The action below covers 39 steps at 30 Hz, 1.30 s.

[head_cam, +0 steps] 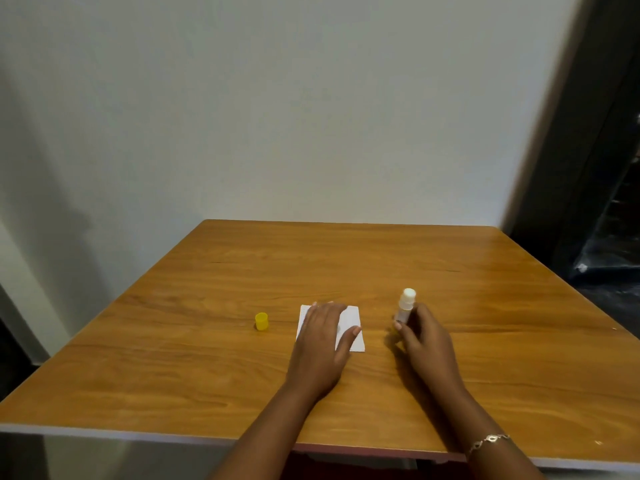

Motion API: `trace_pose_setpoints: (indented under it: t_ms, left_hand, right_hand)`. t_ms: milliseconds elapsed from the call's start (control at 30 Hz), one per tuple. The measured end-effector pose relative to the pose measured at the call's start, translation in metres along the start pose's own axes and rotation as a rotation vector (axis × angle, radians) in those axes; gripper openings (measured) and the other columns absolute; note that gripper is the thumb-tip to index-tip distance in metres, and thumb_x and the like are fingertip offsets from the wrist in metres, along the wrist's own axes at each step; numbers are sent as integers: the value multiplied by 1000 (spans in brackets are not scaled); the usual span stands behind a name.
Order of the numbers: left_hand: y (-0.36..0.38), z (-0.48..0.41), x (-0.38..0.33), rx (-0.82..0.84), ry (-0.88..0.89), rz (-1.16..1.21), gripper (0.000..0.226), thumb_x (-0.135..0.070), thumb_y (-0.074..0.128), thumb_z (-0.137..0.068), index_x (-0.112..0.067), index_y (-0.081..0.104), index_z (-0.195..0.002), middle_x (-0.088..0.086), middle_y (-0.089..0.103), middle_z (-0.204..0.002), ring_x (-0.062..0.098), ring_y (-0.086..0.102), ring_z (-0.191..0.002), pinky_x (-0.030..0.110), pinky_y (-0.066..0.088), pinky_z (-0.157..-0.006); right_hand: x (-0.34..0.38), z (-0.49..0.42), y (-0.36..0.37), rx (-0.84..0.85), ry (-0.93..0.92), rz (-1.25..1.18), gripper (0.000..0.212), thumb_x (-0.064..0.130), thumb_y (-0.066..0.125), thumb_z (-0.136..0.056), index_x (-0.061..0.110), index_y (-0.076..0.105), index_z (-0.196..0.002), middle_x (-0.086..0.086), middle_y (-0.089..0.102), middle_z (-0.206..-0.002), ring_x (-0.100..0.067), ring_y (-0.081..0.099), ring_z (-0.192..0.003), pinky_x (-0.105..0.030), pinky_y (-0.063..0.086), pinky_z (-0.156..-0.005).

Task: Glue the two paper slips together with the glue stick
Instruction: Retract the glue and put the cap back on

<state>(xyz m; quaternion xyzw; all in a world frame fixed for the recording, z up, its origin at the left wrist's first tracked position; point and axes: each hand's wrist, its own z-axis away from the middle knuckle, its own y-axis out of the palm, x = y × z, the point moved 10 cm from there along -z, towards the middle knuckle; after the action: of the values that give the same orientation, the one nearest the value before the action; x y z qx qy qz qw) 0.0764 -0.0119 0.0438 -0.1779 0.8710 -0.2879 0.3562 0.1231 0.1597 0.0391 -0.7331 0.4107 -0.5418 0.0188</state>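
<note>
The white paper [352, 315] lies flat on the wooden table [346, 258], about midway across it and nearer the person's edge than the wall's. The left hand [322, 341] lies palm-down on the paper with its fingers straight and together and its thumb spread out to the right. It grips nothing and covers most of the sheet. Only the paper's right strip and a thin left margin show. With the hand in the way, it cannot be told whether one slip or two stacked slips lie there.

Just to the right of the paper, apart from its edge, the right hand [422, 341] has its fingers curled around the glue stick [406, 306]. The person holds the stick roughly upright, with its uncapped white tip pointing up. A bracelet [490, 439] sits on that wrist, over the table's near edge.

To the left of the paper, with a gap of bare wood between them, the yellow cap [261, 321] stands by itself.

Beyond the paper, bare wood runs to the far edge, which meets the pale wall [277, 116]. Wide bare stretches also lie to the left of the cap and to the right of the glue stick, out to the table's side edges.
</note>
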Motion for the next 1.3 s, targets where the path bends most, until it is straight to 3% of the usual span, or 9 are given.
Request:
trace_pose_setpoints:
  t_ms: [133, 267, 400, 567, 700, 867, 1000, 1133, 1300]
  left_hand:
    - [10, 1, 3, 14, -232, 523, 32, -37, 55, -87, -30, 53, -118, -17, 57, -121, -6, 48, -116, 16, 37, -98]
    - [13, 1, 10, 7, -292, 749, 23, -19, 58, -88, -19, 62, -111, 2, 68, -111, 13, 60, -108, 26, 48, -90]
    - [14, 2, 19, -22, -371, 908, 19, -8, 57, -88, -13, 67, -103, 11, 70, -100, 21, 66, -95, 30, 53, -79]
    - [13, 1, 25, -61, -417, 974, 19, -3, 58, -85, -13, 70, -97, 5, 72, -94, 16, 67, -90, 22, 55, -71]
    - [11, 1, 26, -87, -419, 931, 23, 0, 62, -81, -20, 72, -86, -4, 74, -79, 14, 68, -81, 25, 55, -71]
    - [11, 2, 28, -101, -429, 949, 16, 1, 66, -78, -13, 70, -84, 5, 69, -77, 17, 63, -74, 27, 50, -63]
    - [9, 1, 30, -127, -444, 993, 13, 4, 66, -76, -4, 67, -86, 13, 67, -82, 23, 61, -79, 36, 51, -71]
    - [10, 0, 31, -122, -450, 1026, 15, 7, 65, -76, -7, 62, -79, 12, 71, -93, 26, 65, -85, 45, 53, -78]
    - [15, 1, 33, -94, -439, 1018, 14, 5, 66, -76, -7, 58, -77, 3, 74, -91, 18, 68, -81, 28, 56, -65]
  right_hand:
    - [36, 5, 43, 198, -103, -144, 13, 4, 56, -85, 14, 55, -92, 3, 66, -83, -7, 62, -76, -22, 45, -66]
    - [48, 14, 64, 282, -157, -217, 24, 0, 51, -87, 19, 56, -101, 7, 67, -89, -3, 63, -82, -15, 47, -69]
    - [45, 20, 75, 383, -129, -296, 33, -4, 51, -86, 20, 56, -108, 6, 67, -95, -3, 64, -88, -15, 48, -73]
    - [44, 19, 77, 408, -101, -340, 41, -8, 54, -82, 28, 58, -102, 1, 67, -97, -8, 63, -92, -21, 51, -79]
    - [45, 20, 78, 411, -102, -327, 42, -10, 56, -79, 27, 58, -99, 7, 66, -89, -2, 62, -83, -14, 48, -71]
    - [52, 20, 75, 362, -174, -225, 38, -1, 64, -75, 24, 56, -103, 0, 63, -90, -15, 57, -80, -30, 46, -69]
    - [55, 22, 76, 381, -181, -229, 39, 0, 64, -79, 33, 53, -98, 14, 60, -87, 4, 55, -75, -12, 40, -63]
    - [50, 23, 78, 421, -135, -279, 49, -11, 53, -80, 37, 55, -93, 12, 61, -82, 4, 57, -72, -8, 43, -64]
    - [47, 23, 81, 448, -90, -330, 47, -14, 51, -80, 24, 54, -107, 6, 62, -90, 0, 59, -80, -14, 47, -71]
